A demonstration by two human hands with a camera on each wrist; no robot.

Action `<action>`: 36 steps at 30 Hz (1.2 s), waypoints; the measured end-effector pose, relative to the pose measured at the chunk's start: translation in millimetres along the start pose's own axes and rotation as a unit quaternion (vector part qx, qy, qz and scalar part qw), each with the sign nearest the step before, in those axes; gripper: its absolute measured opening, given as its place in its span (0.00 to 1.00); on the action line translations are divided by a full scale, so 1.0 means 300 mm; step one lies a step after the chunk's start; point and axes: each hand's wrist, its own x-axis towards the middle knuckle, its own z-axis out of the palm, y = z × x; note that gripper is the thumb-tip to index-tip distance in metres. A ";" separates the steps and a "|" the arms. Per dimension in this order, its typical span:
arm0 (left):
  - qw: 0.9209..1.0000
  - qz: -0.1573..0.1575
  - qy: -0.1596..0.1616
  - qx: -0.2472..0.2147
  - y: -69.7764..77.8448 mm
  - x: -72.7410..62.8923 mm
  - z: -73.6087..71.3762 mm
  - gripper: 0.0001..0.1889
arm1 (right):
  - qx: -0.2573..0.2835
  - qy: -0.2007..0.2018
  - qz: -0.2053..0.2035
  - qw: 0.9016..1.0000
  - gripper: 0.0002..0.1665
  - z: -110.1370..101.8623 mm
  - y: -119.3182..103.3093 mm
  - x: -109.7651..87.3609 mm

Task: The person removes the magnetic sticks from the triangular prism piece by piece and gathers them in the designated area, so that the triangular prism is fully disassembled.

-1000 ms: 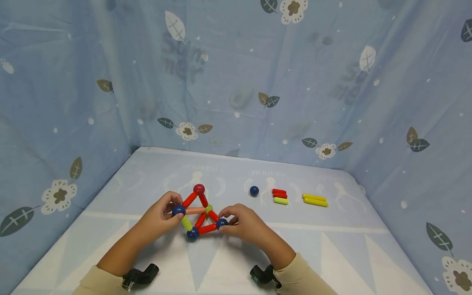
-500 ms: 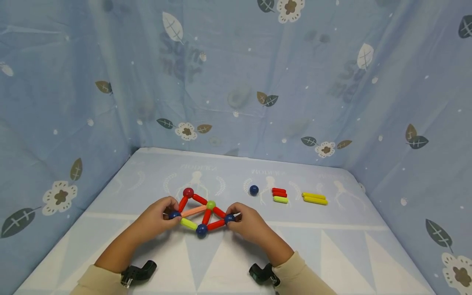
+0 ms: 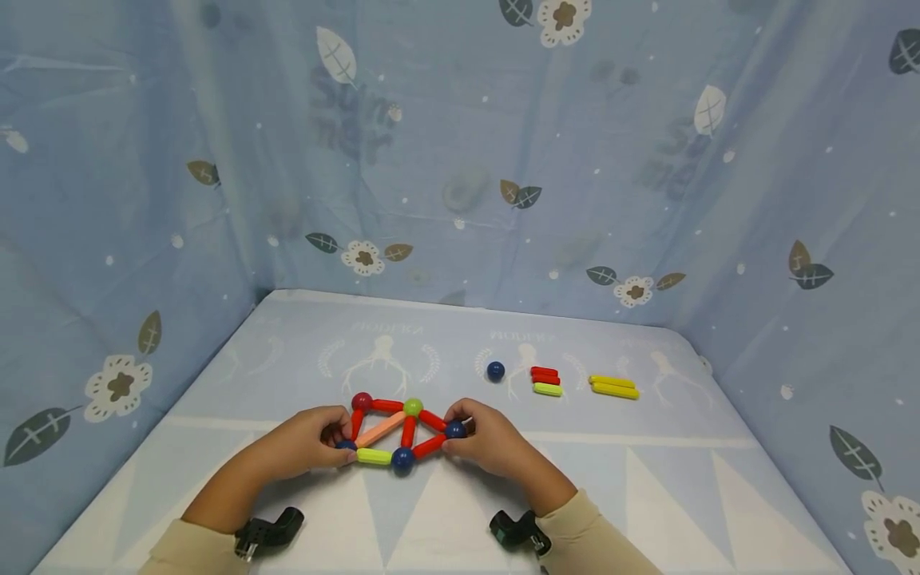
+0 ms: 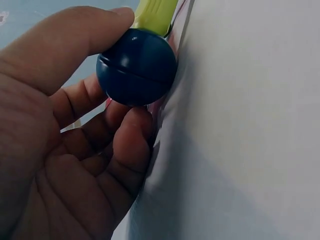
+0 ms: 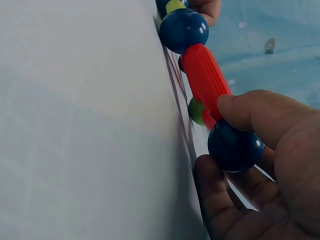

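Observation:
A flat frame of magnetic rods and balls lies low over the table between both hands. My left hand [image 3: 319,438] pinches the blue ball [image 4: 137,67] at its left corner, thumb on top near the lime rod [image 3: 375,456]. At the right corner my right hand [image 3: 489,439] grips another blue ball [image 5: 235,145] between thumb and fingers. Red rods [image 3: 430,446] run from that ball to the front blue ball [image 3: 403,459] and the green ball [image 3: 413,407]. A red ball [image 3: 362,402] forms the back left corner, and an orange rod [image 3: 381,430] crosses the middle.
Behind the right hand, a loose blue ball [image 3: 496,371] rests on the table [image 3: 647,495]. Beside it lie short red rods [image 3: 545,376] with a lime rod [image 3: 548,390], then two yellow rods [image 3: 614,389]. Patterned blue cloth [image 3: 460,160] encloses the back and sides.
The frame, tilted up a second ago, has been lowered and laid flatter. Its red ball moved left and down, and the front blue ball shifted right. Both hands kept hold of their blue balls.

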 end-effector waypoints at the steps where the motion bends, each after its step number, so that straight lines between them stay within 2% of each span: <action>1: 1.000 0.001 -0.002 -0.001 0.000 0.000 -0.001 0.18 | 0.004 0.000 0.002 1.000 0.19 0.000 0.002 0.001; 7: 1.000 0.002 -0.007 0.001 -0.002 -0.001 -0.004 0.18 | 0.011 0.002 0.007 1.000 0.18 0.000 0.007 0.005; 14: 1.000 0.000 -0.005 0.003 0.002 -0.003 -0.005 0.19 | -0.055 0.008 -0.004 0.998 0.13 0.009 -0.005 0.002; 20: 1.000 0.003 -0.010 -0.004 0.004 -0.005 -0.006 0.19 | -0.062 0.008 -0.011 0.998 0.09 0.004 -0.016 -0.008; 26: 1.000 0.000 -0.011 -0.004 0.004 -0.006 -0.002 0.19 | -0.055 -0.002 -0.023 0.998 0.08 -0.008 -0.015 -0.011; 36: 1.000 -0.001 -0.012 -0.002 0.004 -0.008 -0.002 0.19 | -0.011 -0.004 0.002 1.000 0.12 -0.036 0.002 0.004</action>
